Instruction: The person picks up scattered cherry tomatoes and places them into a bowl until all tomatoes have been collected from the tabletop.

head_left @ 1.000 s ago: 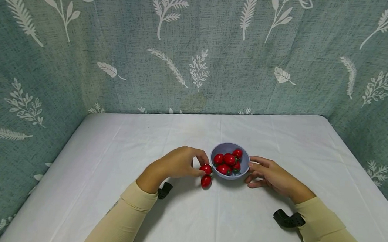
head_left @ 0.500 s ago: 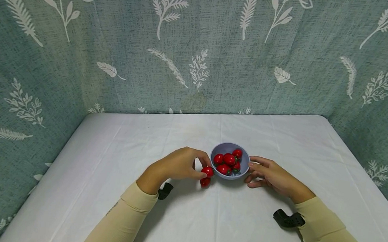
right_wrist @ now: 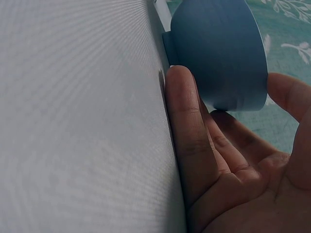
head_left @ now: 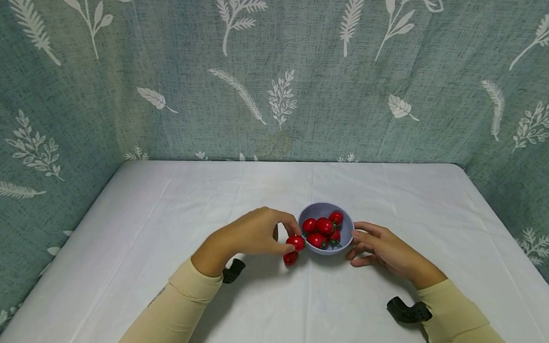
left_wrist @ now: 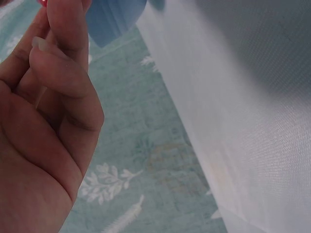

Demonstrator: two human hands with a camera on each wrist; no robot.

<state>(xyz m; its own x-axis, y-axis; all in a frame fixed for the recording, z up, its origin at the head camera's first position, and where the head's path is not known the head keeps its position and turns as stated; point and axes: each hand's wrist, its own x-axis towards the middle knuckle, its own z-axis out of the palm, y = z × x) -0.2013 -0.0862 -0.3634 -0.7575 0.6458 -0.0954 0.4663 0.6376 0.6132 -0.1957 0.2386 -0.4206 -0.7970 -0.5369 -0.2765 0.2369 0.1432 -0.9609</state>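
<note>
Red cherry tomatoes lie in a small blue-grey bowl [head_left: 324, 250]. At the bowl's left side my left hand [head_left: 256, 233] pinches a cherry tomato [head_left: 296, 242] between thumb and fingers, close to the rim. Another tomato [head_left: 290, 259] sits on the cloth just below it, partly covered. In the left wrist view, my curled fingers [left_wrist: 68, 73] show, with only a sliver of red at the top edge. My right hand [head_left: 385, 250] rests against the bowl's right side. The right wrist view has its thumb [right_wrist: 286, 94] touching the rim and its fairly straight fingers beside the wall.
A white cloth [head_left: 155, 269] covers the table, with slight creases. Green leaf-patterned fabric [head_left: 278, 103] stands behind and at both sides of it. Black wrist mounts [head_left: 409, 310] jut out below the forearms.
My left hand has shifted the pinched tomato slightly right, toward the bowl's rim, and it now overlaps the lower tomato in view. The right hand and bowl stay in place.
</note>
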